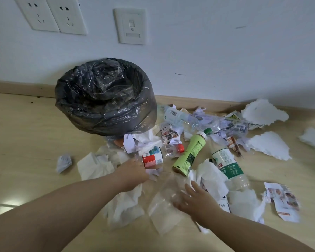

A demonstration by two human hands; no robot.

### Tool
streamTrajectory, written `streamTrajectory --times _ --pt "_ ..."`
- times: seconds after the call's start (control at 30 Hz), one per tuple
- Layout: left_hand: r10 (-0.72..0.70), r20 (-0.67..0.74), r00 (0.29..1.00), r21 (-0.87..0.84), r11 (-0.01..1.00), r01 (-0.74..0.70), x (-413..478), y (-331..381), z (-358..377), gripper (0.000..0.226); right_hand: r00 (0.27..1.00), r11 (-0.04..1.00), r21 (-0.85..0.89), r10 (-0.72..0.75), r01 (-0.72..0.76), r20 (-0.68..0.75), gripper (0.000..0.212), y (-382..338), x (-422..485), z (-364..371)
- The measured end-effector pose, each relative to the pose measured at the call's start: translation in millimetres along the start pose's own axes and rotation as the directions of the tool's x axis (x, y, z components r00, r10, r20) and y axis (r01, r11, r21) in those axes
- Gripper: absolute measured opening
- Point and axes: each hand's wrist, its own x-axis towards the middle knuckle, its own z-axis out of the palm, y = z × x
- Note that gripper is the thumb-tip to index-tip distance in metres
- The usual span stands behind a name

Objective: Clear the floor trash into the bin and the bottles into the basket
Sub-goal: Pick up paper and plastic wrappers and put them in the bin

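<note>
A bin (105, 99) lined with a black bag stands against the wall. Right of it, bottles lie among paper scraps: a red-label bottle (153, 157), a green bottle (189, 153), a large clear bottle with a green label (227, 164) and a clear barcode bottle (178, 115). My left hand (133, 171) reaches the base of the red-label bottle, its fingertips hidden among white scraps. My right hand (195, 199) lies spread on a clear plastic bag (162, 202), fingers apart. No basket is in view.
Crumpled tissues (93, 164) and a paper ball (64, 162) lie left of my hands. Torn white foam pieces (269, 144) and printed paper scraps (284, 199) spread to the right. The skirting board and wall with sockets run behind.
</note>
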Motion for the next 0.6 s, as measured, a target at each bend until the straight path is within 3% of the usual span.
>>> streamTrajectory --times 0.07,0.13,0.23,0.3,0.4,0.5,0.6 --pt "-0.145 -0.026 0.989 -0.262 0.956 0.133 4.5 -1.0 -4.3 0.014 0.997 0.997 0.003 0.071 -0.071 -0.014 0.075 -4.3 -0.6 -12.3" --pt "-0.259 0.017 0.966 -0.505 0.831 0.232 8.7 -4.9 -10.2 0.008 0.987 0.993 -0.072 0.107 -0.098 0.124 0.069 -10.0 -1.2 -25.5" --pt "-0.347 0.052 0.937 -0.680 0.674 0.287 11.7 -5.8 -16.7 0.016 0.976 0.988 -0.154 0.020 0.014 0.215 0.053 -18.0 -7.3 -11.7" --pt "-0.381 0.074 0.922 -0.726 0.613 0.312 11.5 -5.0 -20.3 0.018 0.961 0.995 -0.096 0.044 -0.019 0.273 0.046 -25.4 -11.5 -18.2" --pt "-0.381 0.116 0.917 -0.738 0.585 0.336 11.8 -4.1 -22.2 0.025 0.969 0.999 -0.013 0.040 -0.038 0.243 0.032 -23.8 -6.3 -9.7" --pt "-0.281 0.156 0.947 -0.754 0.585 0.298 5.4 -0.6 -21.7 0.034 0.945 0.945 0.127 0.277 -0.300 0.175 0.034 -2.2 7.4 -16.3" --pt "-0.129 0.208 0.970 -0.696 0.677 0.239 -7.5 5.4 -7.0 0.046 0.861 0.761 0.416 0.490 -0.498 0.133 0.028 29.4 16.8 -32.4"
